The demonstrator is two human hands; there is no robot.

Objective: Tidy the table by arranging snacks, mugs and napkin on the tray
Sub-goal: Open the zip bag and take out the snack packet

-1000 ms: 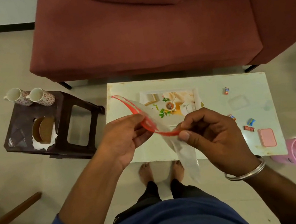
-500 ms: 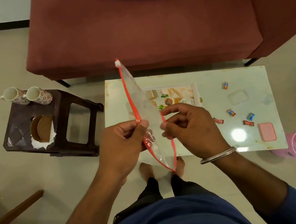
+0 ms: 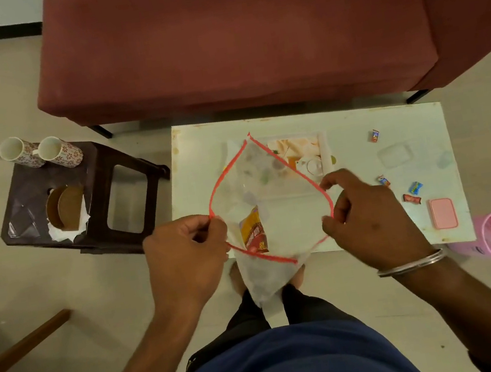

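Our left hand (image 3: 189, 252) and right hand (image 3: 368, 217) pinch the zip bag (image 3: 269, 201) rim, spreading it. A snack packet (image 3: 253, 232) sits inside, above the desk (image 3: 356, 123).

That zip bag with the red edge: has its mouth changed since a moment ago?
Yes. The zip bag was pinched flat; now the left hand and right hand have pulled its mouth wide open over the white table.

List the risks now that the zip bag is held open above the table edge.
1. Both hands, left hand and right hand, only pinch the zip bag rim; a slip may drop the orange packet inside.
2. Small candies lie near the table edge by the right hand, and a sweep may knock them off.
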